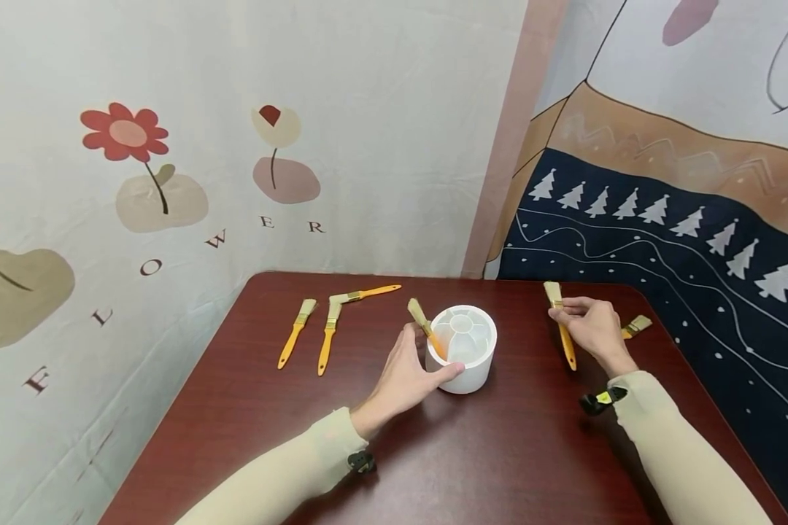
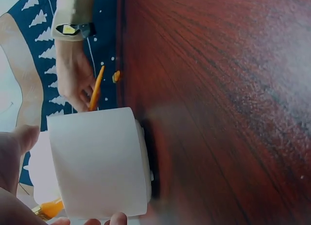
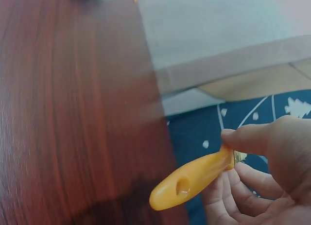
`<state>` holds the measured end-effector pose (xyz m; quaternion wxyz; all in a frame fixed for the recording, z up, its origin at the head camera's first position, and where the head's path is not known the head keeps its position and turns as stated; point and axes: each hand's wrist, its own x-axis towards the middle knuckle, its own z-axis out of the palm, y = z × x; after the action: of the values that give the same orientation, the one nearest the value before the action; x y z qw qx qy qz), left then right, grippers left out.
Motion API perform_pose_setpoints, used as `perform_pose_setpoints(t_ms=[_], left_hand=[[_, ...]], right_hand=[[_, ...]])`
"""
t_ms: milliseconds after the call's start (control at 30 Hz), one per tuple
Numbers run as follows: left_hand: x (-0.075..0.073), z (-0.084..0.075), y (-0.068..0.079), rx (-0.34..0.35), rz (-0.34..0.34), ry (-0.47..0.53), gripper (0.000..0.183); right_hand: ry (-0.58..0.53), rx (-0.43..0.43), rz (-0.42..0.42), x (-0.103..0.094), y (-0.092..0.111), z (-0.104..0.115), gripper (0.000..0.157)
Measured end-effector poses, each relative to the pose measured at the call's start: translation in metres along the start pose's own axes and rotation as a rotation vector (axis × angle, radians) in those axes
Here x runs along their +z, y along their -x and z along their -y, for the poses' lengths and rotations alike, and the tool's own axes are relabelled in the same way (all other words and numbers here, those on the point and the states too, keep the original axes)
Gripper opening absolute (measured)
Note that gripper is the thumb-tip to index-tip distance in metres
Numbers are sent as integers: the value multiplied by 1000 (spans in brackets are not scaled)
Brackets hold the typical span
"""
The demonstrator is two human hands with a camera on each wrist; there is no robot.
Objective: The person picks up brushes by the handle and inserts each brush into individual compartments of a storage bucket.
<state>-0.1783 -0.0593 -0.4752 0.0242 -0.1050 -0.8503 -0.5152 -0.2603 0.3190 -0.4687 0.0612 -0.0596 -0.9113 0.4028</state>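
A round white holder [image 1: 473,375] with a divided inside stands on the table. My left hand [image 1: 400,372] grips its near left side, thumb along the rim and fingers around the wall. One paintbrush [image 1: 419,313] leans inside it, handle down and bristles up, close to the left fingers. Over the right part of the table my right hand [image 1: 589,324] pinches another paintbrush [image 1: 567,346] near its metal band, bristles up and the yellow handle pointing down. The right wrist view shows the hole in that handle [image 3: 194,179], with thumb and fingers at its far end.
Three paintbrushes lie at the back left: one brush [image 1: 292,343], a second [image 1: 327,343] beside it, and a third [image 1: 374,291] crosswise at its bristles. Another paintbrush [image 1: 637,326] lies behind the right hand near the table's [image 1: 499,467] right edge. Printed cloths [image 1: 381,131] hang behind.
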Motion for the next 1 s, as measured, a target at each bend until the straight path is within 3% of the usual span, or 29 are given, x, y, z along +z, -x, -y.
perform_pose_setpoints(t_ms=[567,1000], left_hand=[[-1,5,-7,45,16,25,88],[-6,8,-11,57,52,-64,86]], right_hand=[[-163,-99,98,3,20,38,61],[-216,-131,111,3,42,80,52]])
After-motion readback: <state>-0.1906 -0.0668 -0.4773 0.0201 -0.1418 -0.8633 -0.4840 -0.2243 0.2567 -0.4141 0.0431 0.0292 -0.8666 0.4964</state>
